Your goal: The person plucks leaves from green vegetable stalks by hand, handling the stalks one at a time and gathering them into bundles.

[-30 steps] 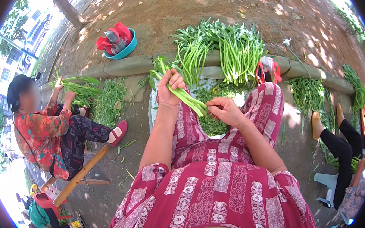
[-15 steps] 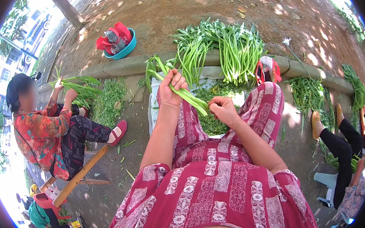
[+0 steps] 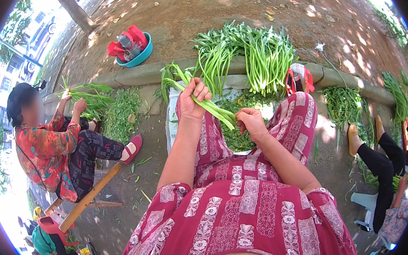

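My left hand grips a bunch of long green stalks, leafy tops pointing up and left. My right hand pinches the lower ends of the same stalks just right of the left hand. Both hands are raised over my knees, above a heap of green trimmings lying on a white sheet between my legs. I wear red patterned clothes.
Sorted green stalks lie fanned on a concrete kerb ahead. A blue basin with red things sits on the dirt behind. A seated person at left handles greens; another person's legs are at right.
My right hand has slid down and slightly right along the stalks. My left hand has stayed at about the same height, still holding the bunch.
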Available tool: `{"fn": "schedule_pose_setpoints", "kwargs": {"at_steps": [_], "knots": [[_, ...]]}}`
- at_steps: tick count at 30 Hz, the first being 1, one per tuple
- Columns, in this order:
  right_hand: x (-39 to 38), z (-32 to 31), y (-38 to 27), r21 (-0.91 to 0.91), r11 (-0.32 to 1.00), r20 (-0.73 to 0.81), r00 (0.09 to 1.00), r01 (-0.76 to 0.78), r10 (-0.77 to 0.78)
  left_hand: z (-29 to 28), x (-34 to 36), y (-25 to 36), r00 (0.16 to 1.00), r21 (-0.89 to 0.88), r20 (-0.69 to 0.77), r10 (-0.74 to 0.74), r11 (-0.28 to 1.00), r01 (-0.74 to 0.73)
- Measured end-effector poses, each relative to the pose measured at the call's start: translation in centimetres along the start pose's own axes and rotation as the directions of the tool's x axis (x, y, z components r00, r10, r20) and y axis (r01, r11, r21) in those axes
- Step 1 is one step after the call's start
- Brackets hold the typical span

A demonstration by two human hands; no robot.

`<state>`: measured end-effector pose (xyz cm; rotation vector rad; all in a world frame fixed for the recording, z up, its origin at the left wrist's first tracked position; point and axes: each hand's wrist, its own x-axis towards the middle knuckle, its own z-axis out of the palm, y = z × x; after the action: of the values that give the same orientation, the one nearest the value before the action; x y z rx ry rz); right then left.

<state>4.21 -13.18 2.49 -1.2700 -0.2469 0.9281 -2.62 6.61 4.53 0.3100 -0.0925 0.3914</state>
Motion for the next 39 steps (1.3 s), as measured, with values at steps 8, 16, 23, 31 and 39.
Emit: {"fn": "schedule_pose_setpoints", "kwargs": {"at_steps": [8, 16, 23, 31, 39], "knots": [[1.1, -2.2, 1.1, 0.040, 0.991, -0.233, 0.963, -0.126, 0.132, -0.4, 0.1, 1.0, 0.999, -0.168, 0.037, -0.020, 0.986, 0.026], [0.4, -2.7, -0.1, -0.069, 0.996, -0.046, 0.998, -0.052, 0.049, -0.4, 0.0, 1.1, 0.998, -0.182, 0.048, 0.044, 0.983, -0.034], [0.7, -2.6, 0.0, -0.277, 0.960, 0.057, 0.997, -0.034, 0.051, -0.4, -0.1, 1.2, 0.998, -0.181, 0.056, 0.037, 0.983, -0.027], [0.0, -1.5, -0.9, -0.144, 0.974, 0.268, 0.955, 0.172, -0.129, -0.7, -0.1, 1.0, 0.999, -0.155, 0.038, 0.010, 0.988, -0.005], [-0.1, -0.9, -0.2, -0.102, 0.982, 0.351, 0.929, 0.158, -0.113, -0.7, 0.0, 0.9, 0.999, -0.168, 0.052, -0.001, 0.986, 0.010]]}}
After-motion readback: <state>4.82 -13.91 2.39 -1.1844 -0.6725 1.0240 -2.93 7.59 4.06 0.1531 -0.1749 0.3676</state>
